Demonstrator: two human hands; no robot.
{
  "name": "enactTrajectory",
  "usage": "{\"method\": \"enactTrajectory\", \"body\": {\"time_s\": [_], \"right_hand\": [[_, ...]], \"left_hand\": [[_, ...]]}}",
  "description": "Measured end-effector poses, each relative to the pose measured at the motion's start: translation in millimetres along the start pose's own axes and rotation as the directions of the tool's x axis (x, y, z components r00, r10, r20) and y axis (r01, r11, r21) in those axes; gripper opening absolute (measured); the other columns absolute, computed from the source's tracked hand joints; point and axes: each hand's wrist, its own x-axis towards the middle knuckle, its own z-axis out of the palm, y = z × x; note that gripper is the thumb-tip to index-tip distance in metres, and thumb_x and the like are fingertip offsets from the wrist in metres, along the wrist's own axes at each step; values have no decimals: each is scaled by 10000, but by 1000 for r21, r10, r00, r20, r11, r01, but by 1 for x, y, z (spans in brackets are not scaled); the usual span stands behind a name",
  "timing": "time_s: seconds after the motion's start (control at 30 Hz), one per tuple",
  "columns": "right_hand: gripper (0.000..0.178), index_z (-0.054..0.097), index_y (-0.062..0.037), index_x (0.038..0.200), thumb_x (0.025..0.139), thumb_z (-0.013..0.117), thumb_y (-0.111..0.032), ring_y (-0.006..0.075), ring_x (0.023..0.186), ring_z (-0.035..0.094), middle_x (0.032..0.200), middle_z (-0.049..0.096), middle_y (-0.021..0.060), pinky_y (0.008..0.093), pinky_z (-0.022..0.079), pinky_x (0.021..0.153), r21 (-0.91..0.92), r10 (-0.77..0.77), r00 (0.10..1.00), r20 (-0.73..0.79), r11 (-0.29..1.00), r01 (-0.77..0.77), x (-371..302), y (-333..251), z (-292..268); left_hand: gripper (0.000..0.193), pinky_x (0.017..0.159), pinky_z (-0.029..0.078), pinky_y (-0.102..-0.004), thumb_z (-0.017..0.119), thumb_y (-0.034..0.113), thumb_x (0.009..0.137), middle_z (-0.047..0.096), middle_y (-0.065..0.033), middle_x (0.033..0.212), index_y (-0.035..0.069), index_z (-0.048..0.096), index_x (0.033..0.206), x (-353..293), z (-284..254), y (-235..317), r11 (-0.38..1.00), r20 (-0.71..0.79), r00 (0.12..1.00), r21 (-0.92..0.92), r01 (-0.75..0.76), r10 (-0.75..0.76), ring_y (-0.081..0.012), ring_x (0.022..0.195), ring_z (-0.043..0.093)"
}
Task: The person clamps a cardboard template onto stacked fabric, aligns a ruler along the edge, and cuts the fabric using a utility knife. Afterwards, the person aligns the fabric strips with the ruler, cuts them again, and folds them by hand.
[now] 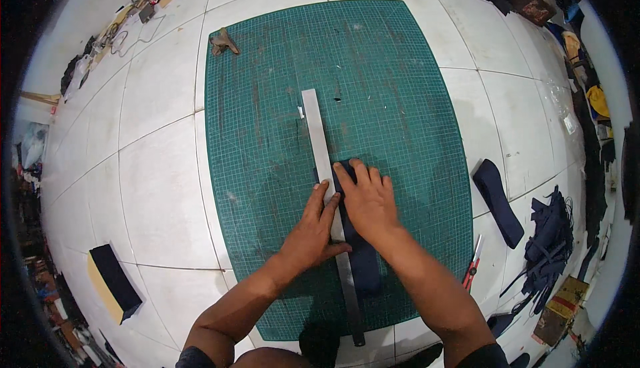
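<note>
Just below the frame's centre, the left hand [312, 231] — fingers parted — rests across a metal ruler [313, 121]; the right hand [368, 203] — loosely spread — lies on navy fabric [365, 269] beside it.

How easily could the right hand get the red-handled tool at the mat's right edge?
Probably yes: nothing visible covers the red-handled tool, though the right hand would first leave the dark fabric.

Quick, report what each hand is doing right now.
Left hand: open, resting on the metal ruler, not wrapped around it.
Right hand: open, laid palm down over the dark blue fabric.
</note>
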Motion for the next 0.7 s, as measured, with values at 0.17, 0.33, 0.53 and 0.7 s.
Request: {"method": "enactTrajectory", "body": {"time_s": [0.17,0.33,0.53,0.7], "right_hand": [[506,531,-175,1388,885,584,-170,301,1083,543,1305,516,110,451,439,858,27,-15,999,-44,1000,16,-3,0,4],[514,514,-176,1405,894,574,-165,314,1122,542,1353,496,132,456,429,887,41,5,1000,22,999,-6,-1,-3,2],[534,513,-133,1397,875,612,-185,299,1250,514,1456,449,154,470,415,925,141,-9,999,-32,990,13,-12,3,4],[547,492,-147,1416,886,615,-200,331,1276,498,1473,432,175,488,402,970,174,41,999,11,984,-43,-10,-3,3]], "left_hand": [[1027,1155,340,-491,895,310,662,172,-321,1536,-96,347,1430,-1,-1,0,1000,3,1000,-21,-2,2,-491,1441,218],[1041,1155,337,-497,899,305,657,170,-328,1533,-105,336,1431,-1,0,-1,1000,14,1000,-21,-2,3,-502,1439,213],[1041,1148,341,-519,903,305,652,143,-326,1544,-106,341,1426,-3,0,-2,999,-5,1000,-53,-11,11,-500,1447,187],[1096,1170,316,-518,908,295,649,83,-270,1591,-32,273,1480,-1,-1,-5,996,57,998,-78,37,-32,-463,1467,161]]}}
